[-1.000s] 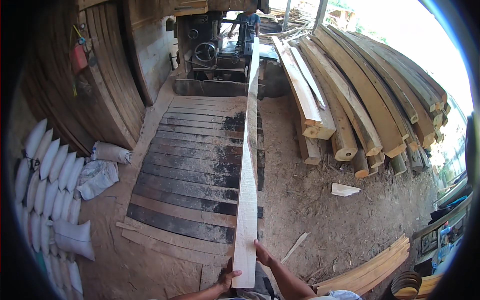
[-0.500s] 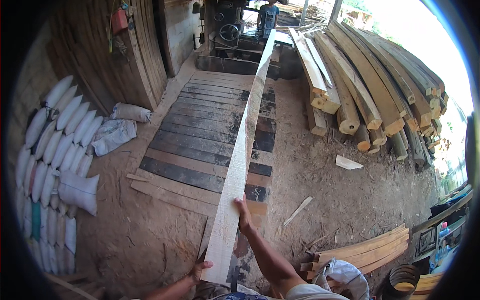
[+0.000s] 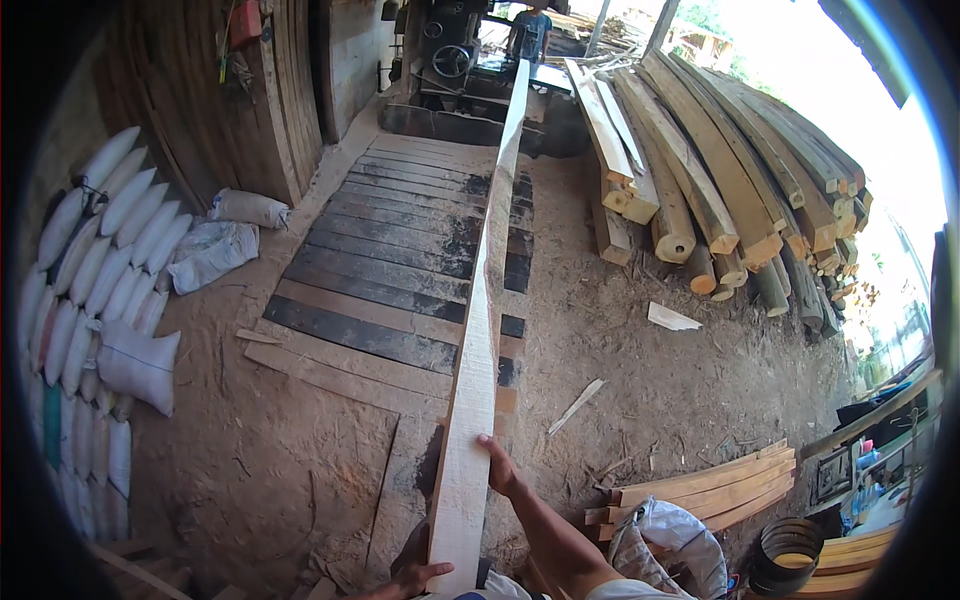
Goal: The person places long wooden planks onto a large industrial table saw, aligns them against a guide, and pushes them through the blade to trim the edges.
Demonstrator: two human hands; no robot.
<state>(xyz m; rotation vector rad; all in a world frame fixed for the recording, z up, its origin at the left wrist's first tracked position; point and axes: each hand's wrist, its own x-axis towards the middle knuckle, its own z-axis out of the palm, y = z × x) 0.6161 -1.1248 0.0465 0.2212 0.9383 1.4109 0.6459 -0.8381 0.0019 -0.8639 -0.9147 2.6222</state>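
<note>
A long, pale sawn plank (image 3: pixel 470 400) runs from my body away toward a machine at the far end. My left hand (image 3: pixel 418 578) grips its left edge close to the near end, thumb on top and fingers out of sight beneath. Farther along, my right hand (image 3: pixel 498 466) is closed on the right edge, with its thumb over the upper face. The plank's far end reaches the machine's metal table, where a person (image 3: pixel 531 35) stands; whether that person touches it is too small to tell.
Dark floor boards (image 3: pixel 375 260) lie beneath the plank. Stacked timber beams (image 3: pixel 700 170) fill the far right. Filled white sacks (image 3: pixel 110 270) are piled at left. Short boards (image 3: pixel 705 490), an open sack (image 3: pixel 690 535) and a dark round container (image 3: pixel 787 550) stand near right. The machine handwheel (image 3: pixel 451 62) is ahead.
My hands and the plank's near end have come closer to my body. The far end has swung slightly left toward the machine. My view has shifted a little to the right.
</note>
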